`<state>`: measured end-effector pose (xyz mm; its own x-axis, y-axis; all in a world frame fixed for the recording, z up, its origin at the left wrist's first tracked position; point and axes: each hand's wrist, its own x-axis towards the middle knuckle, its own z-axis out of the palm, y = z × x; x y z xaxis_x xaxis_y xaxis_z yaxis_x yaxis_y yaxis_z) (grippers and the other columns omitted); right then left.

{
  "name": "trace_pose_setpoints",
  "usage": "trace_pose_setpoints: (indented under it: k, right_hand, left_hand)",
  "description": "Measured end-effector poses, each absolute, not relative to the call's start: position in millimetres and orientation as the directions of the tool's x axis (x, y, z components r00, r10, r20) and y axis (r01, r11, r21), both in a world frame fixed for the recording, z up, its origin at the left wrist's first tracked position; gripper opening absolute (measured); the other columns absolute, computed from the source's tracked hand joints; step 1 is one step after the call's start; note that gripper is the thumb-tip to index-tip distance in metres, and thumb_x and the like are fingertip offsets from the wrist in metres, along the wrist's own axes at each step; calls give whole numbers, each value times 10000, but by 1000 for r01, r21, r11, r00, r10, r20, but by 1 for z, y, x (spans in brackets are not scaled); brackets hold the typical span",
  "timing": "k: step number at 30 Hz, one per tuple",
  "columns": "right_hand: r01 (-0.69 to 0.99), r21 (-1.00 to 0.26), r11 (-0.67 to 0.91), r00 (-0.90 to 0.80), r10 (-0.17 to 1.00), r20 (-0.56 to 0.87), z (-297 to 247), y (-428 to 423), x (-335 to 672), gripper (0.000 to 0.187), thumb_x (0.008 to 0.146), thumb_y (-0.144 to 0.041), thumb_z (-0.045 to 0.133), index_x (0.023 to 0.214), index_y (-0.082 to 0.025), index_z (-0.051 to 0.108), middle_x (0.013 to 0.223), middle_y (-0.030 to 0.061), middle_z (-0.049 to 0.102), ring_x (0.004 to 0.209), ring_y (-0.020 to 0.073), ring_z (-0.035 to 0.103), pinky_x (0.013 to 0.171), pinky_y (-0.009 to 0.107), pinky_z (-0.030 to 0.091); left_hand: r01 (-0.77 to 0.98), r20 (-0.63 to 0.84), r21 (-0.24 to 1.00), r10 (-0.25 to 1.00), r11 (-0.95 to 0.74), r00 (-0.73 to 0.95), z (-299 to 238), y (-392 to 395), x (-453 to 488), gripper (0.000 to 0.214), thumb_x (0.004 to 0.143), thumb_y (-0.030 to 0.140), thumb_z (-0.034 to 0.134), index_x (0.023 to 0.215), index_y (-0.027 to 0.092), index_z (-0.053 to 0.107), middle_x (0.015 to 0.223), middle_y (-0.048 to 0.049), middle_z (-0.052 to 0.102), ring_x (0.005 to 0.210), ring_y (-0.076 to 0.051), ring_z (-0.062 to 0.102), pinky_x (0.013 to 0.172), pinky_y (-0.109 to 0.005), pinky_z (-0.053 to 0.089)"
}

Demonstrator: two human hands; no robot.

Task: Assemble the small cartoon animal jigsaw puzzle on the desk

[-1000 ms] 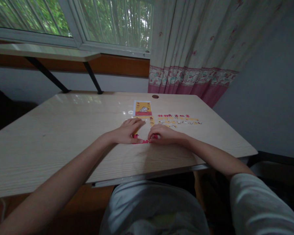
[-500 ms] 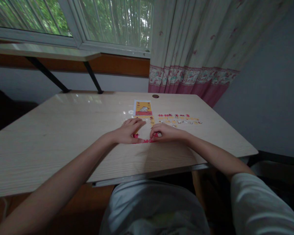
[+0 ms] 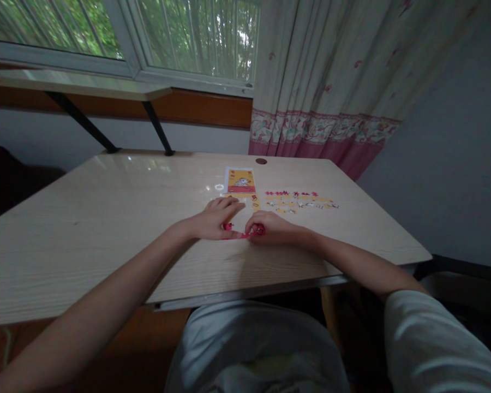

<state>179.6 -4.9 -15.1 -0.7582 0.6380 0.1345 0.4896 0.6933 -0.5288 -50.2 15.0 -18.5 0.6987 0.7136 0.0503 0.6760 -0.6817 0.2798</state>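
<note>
A partly joined jigsaw border lies on the desk, with yellow edge pieces (image 3: 256, 203) at the top and right and red edge pieces (image 3: 245, 235) along the near side. My left hand (image 3: 210, 220) rests over its left side, fingers spread and thumb on the red near edge. At the near right corner, my right hand (image 3: 272, 228) is closed, thumb and fingers pinched on a red jigsaw piece (image 3: 261, 230); the fingers partly hide it. Just beyond the border is a picture card (image 3: 240, 180) with a white cartoon animal on yellow and red.
Loose red pieces (image 3: 275, 193) and yellow and white pieces (image 3: 305, 204) lie in rows right of the border. The wooden desk (image 3: 106, 218) has a round cable hole (image 3: 261, 161) and a raised shelf (image 3: 82, 84) at the back. A curtain (image 3: 311, 93) hangs behind.
My right hand has shifted slightly left and turned, its fingertips nearer the middle of the red near edge. My left hand keeps its place. The view has tilted a little.
</note>
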Motion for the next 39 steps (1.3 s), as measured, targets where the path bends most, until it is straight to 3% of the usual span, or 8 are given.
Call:
trace_pose_setpoints:
  k: [4,14,22,28,34,39]
  right_hand:
    - [503,-559,659,-730,670,132,-17,-4,179,145,679,-106,672,809,-168,689,726,-7,630,689,116,554,687,239,427]
    - [476,-586,655,-752,649,115,-11,5,191,111,745,-182,658,852,-155,670,707,-20,576,632,95,495,620,215,392]
    - [426,-551,717,-815,569,110,-8,14,199,32,760,-163,670,792,-163,665,754,-4,595,680,102,523,686,229,423]
    - [330,-543,772,-869,473,143,-11,17,202,102,823,-154,623,886,-161,703,823,23,628,732,105,563,717,232,451]
    - [248,-435,866,-922,349,169,-9,19,203,158,890,-188,572,906,-179,728,820,35,665,759,114,585,746,243,454]
    - [211,-234,949,-952,254,170,0,13,202,190,871,-139,552,920,-179,731,829,54,685,768,133,579,726,255,427]
  left_hand:
    - [673,52,276,710,-686,703,-17,15,-50,893,745,735,551,1429,181,398,1440,-198,409,1342,-427,319,1080,-565,277]
    - [655,85,265,694,-708,715,-20,16,-49,871,750,728,556,1418,191,404,1429,-195,423,1321,-414,349,1070,-549,285]
    - [659,63,268,695,-703,716,-18,15,-48,901,750,745,538,1424,165,400,1427,-210,412,1318,-417,344,1079,-557,273]
    - [675,48,272,710,-686,703,-16,15,-46,919,737,741,553,1425,150,400,1426,-211,410,1306,-413,357,1075,-544,286]
    - [690,37,309,733,-654,679,-16,16,-44,928,715,722,587,1422,147,408,1445,-213,399,1344,-414,318,1095,-554,253]
    - [757,-8,297,791,-582,612,-15,15,-40,979,659,700,641,1442,167,396,1469,-205,373,1343,-427,307,1084,-561,255]
